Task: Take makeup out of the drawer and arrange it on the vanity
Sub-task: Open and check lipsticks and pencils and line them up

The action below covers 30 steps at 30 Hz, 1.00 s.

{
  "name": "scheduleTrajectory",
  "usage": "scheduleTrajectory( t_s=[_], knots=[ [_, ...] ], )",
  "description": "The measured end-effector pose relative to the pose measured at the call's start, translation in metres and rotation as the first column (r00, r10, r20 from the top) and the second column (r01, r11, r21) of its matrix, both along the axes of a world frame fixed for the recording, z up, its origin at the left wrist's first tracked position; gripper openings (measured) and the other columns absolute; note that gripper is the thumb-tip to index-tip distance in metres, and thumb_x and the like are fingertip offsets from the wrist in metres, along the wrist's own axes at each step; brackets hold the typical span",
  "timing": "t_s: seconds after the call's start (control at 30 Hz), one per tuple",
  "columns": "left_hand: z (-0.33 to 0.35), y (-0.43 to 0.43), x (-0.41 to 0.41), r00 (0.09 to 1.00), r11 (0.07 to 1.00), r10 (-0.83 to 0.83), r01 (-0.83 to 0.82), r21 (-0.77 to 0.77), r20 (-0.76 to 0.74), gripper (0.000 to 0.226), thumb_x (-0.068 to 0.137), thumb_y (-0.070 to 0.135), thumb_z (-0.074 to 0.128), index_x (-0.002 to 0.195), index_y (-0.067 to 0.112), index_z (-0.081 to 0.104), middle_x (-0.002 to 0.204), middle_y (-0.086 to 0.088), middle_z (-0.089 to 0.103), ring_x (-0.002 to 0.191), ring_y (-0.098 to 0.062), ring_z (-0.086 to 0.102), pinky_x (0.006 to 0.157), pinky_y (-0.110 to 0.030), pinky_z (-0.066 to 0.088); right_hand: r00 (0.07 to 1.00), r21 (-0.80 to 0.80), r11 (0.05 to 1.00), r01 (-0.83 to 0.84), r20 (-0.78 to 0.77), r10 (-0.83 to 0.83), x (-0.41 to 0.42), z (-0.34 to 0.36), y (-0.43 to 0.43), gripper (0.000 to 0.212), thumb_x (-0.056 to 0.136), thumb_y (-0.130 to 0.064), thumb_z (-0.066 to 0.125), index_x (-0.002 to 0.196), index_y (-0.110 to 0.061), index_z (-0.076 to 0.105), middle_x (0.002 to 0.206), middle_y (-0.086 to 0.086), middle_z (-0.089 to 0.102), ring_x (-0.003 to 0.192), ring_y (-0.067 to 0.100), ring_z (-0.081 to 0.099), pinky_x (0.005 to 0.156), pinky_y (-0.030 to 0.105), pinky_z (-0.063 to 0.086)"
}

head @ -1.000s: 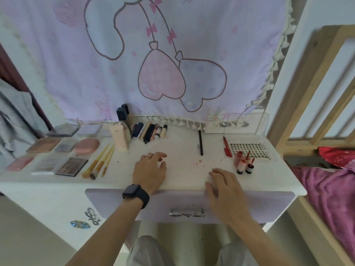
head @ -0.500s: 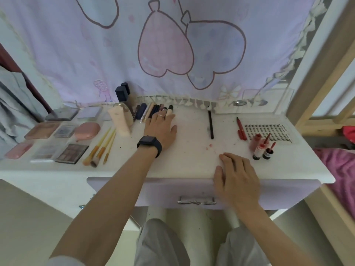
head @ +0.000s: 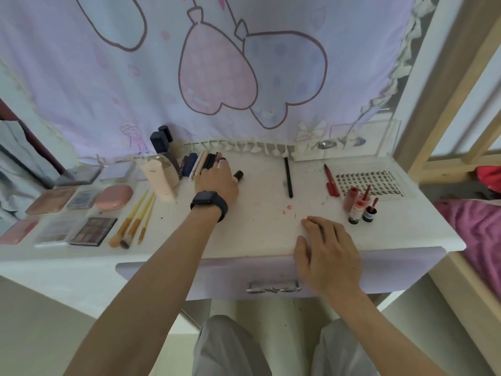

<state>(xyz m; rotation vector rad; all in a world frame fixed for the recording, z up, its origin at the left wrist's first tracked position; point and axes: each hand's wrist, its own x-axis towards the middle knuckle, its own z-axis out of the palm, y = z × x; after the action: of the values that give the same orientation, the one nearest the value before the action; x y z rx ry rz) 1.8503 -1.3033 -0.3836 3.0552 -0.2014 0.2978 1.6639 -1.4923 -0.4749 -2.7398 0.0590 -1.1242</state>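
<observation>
My left hand [head: 217,183], with a black watch on its wrist, lies over the right end of a row of pencils and slim tubes [head: 200,164] at the back of the white vanity [head: 260,213]. A pale tube with a black cap [head: 238,175] pokes out from under its thumb side, tilted to the right. The fingers touch the row; no clear grip shows. My right hand [head: 325,253] rests flat on the vanity's front edge, above the shut lilac drawer [head: 393,270] and its metal handle [head: 273,289].
Palettes and compacts [head: 92,229], three brushes [head: 135,221], a cream tube [head: 161,180] and dark bottles [head: 162,142] fill the left. A black pencil [head: 288,177], a red pen [head: 330,180], a lash tray [head: 368,180] and small lip bottles [head: 360,210] lie right. A wooden bed frame stands at the right.
My left hand reached from the vanity's middle to the row of pencils at the back, and the black-capped tube now lies tilted. My right hand stayed at the front edge.
</observation>
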Motion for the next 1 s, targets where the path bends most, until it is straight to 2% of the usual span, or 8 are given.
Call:
scheduleTrajectory(
  t_s=[0.1,0.17,0.27,0.4,0.53,0.63,0.77,1.0],
  knots=[
    [0.003,0.006,-0.015,0.991,0.996,0.03,-0.04,-0.077,-0.131,0.04,0.099,0.041,0.049,0.13,0.015,0.055,0.105,-0.006,0.067,0.094,-0.027,0.063,0.078,-0.035,0.053,1.0,0.011,1.0,0.005,-0.005,-0.005,-0.001,0.0,0.0,0.04,0.094,-0.033,0.049,0.114,-0.005,0.07,0.114,0.01,0.07,0.102,0.027,0.061,0.085,0.037,0.053],
    [0.004,0.009,-0.035,0.98,0.955,-0.049,-0.01,-0.298,-0.191,0.03,0.099,0.037,0.053,0.117,0.017,0.064,0.107,-0.003,0.066,0.094,-0.022,0.061,0.078,-0.03,0.049,1.0,0.038,0.999,-0.008,-0.024,0.009,-0.002,0.002,-0.001,0.04,0.094,-0.033,0.049,0.114,-0.005,0.07,0.114,0.01,0.069,0.102,0.026,0.061,0.085,0.037,0.053],
    [0.003,0.012,-0.074,0.938,0.681,-0.269,0.023,-0.732,-0.22,0.023,0.098,0.033,0.058,0.118,0.023,0.065,0.111,0.005,0.065,0.1,-0.018,0.062,0.086,-0.03,0.05,0.994,0.137,0.99,-0.016,-0.104,0.031,-0.006,0.014,0.002,0.043,0.092,-0.039,0.048,0.116,-0.011,0.068,0.117,0.004,0.068,0.107,0.022,0.058,0.089,0.037,0.053],
    [0.001,0.009,-0.116,0.893,0.477,-0.416,0.053,-0.877,-0.172,0.016,0.097,0.027,0.062,0.112,0.027,0.067,0.104,0.008,0.068,0.094,-0.019,0.067,0.085,-0.034,0.057,0.969,0.465,0.885,-0.023,-0.207,0.133,-0.006,0.041,0.007,0.051,0.091,-0.059,0.042,0.122,-0.024,0.062,0.108,-0.013,0.064,0.107,0.01,0.049,0.094,0.029,0.04],
    [-0.003,0.005,-0.139,0.877,0.499,-0.472,0.179,-0.848,-0.092,0.015,0.095,0.029,0.065,0.108,0.035,0.068,0.098,0.02,0.068,0.088,-0.002,0.059,0.08,-0.017,0.047,0.968,0.576,0.814,-0.069,-0.159,0.194,-0.004,0.069,0.016,0.05,0.096,-0.068,0.031,0.082,-0.03,0.06,0.072,-0.016,0.059,0.079,0.007,0.05,0.07,0.024,0.035],
    [-0.004,-0.001,-0.146,0.875,0.49,-0.482,0.228,-0.842,-0.044,0.014,0.095,0.033,0.065,0.107,0.035,0.07,0.097,0.02,0.071,0.087,0.0,0.061,0.074,-0.011,0.045,0.889,0.719,0.692,-0.065,-0.274,0.368,0.005,0.083,0.016,0.055,0.101,-0.055,0.041,0.064,-0.018,0.057,0.05,-0.008,0.051,0.049,0.005,0.044,0.051,0.018,0.034],
    [-0.011,-0.017,-0.146,0.912,0.504,-0.409,0.249,-0.827,0.024,0.02,0.101,0.037,0.052,0.095,0.024,0.066,0.068,0.012,0.061,0.061,-0.005,0.052,0.059,-0.018,0.04,0.838,0.803,0.596,0.004,-0.328,0.436,0.018,0.086,0.01,0.053,0.102,-0.042,0.049,0.057,-0.014,0.048,0.049,-0.006,0.038,0.045,0.01,0.03,0.046,0.021,0.026],
    [-0.024,-0.043,-0.133,0.977,0.666,-0.213,0.136,-0.734,-0.011,0.045,0.104,0.036,0.033,0.063,0.018,0.038,0.053,0.0,0.048,0.048,-0.016,0.035,0.05,-0.035,0.033,0.931,0.658,0.749,-0.076,-0.223,0.29,0.021,0.063,0.024,0.062,0.104,-0.031,0.041,0.044,-0.02,0.034,0.035,-0.007,0.035,0.042,0.012,0.038,0.047,0.023,0.029]
  ],
)
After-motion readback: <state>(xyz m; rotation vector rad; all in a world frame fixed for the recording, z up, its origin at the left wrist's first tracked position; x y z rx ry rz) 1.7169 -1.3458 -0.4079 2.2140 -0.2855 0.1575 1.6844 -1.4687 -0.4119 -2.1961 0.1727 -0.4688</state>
